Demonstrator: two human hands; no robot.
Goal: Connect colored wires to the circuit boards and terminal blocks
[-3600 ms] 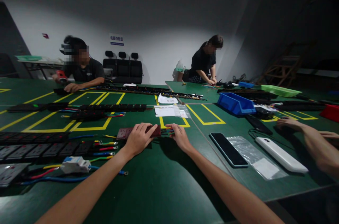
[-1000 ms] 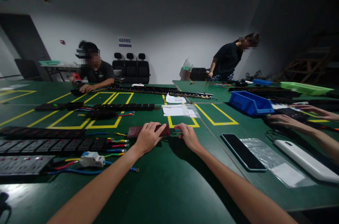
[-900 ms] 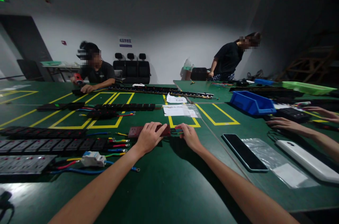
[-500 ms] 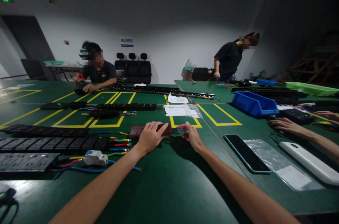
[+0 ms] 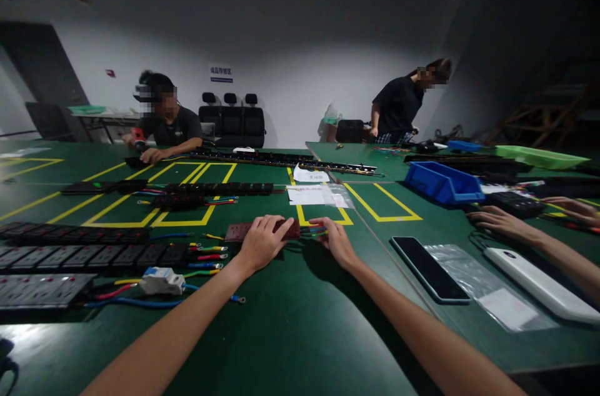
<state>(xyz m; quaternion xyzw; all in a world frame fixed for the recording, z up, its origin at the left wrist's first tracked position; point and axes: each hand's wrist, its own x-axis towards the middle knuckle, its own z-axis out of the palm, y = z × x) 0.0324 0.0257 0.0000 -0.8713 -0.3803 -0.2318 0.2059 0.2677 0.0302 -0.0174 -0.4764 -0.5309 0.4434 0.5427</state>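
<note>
A short dark red socket strip (image 5: 237, 232) lies on the green table in front of me. My left hand (image 5: 266, 240) rests over its middle, fingers wrapped across the top and hiding that part. From the strip's right end come several coloured wires (image 5: 310, 230), red, blue and green among them. My right hand (image 5: 336, 241) has its thumb and fingers closed around their ends. A yellow wire (image 5: 215, 236) sticks out at the strip's left end.
Black and grey socket strips (image 5: 89, 257) with lugged wires and a white breaker (image 5: 162, 281) lie at left. To the right are a phone (image 5: 429, 269), a white power bank (image 5: 534, 280), a blue bin (image 5: 443, 183) and a co-worker's hands (image 5: 504, 221). Papers (image 5: 305, 195) lie ahead.
The view has shifted slightly, so most things sit a little further left. My right fingers have bent in more over the wire ends. My left hand keeps its place on the strip.
</note>
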